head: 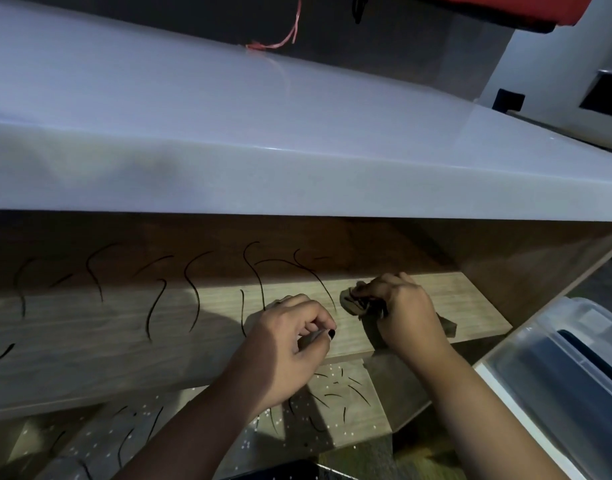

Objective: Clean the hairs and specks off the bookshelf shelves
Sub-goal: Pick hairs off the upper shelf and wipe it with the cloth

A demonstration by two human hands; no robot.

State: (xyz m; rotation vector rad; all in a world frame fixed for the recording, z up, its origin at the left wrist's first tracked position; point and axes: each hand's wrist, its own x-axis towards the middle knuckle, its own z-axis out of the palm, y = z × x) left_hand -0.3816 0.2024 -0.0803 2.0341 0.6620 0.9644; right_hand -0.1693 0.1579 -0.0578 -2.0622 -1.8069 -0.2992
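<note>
In the head view, hairs (198, 303) could be pushed off the shelf (89, 341) onto the lower shelf (366, 427) if the cloth (353, 301) is swept too fast. The cloth is gripped in the curled right hand (406, 315). Something thin is pinched by the left hand (287, 344). Most hairs lie left of both hands.

2 bare forearms (193, 420) stretched fwd, L hand (290, 344) curled, thumb & forefinger pinched, R hand (406, 315) gripping crumpled cloth (351, 301)

A clear plastic bin (526, 344), a red string (259, 47).
</note>
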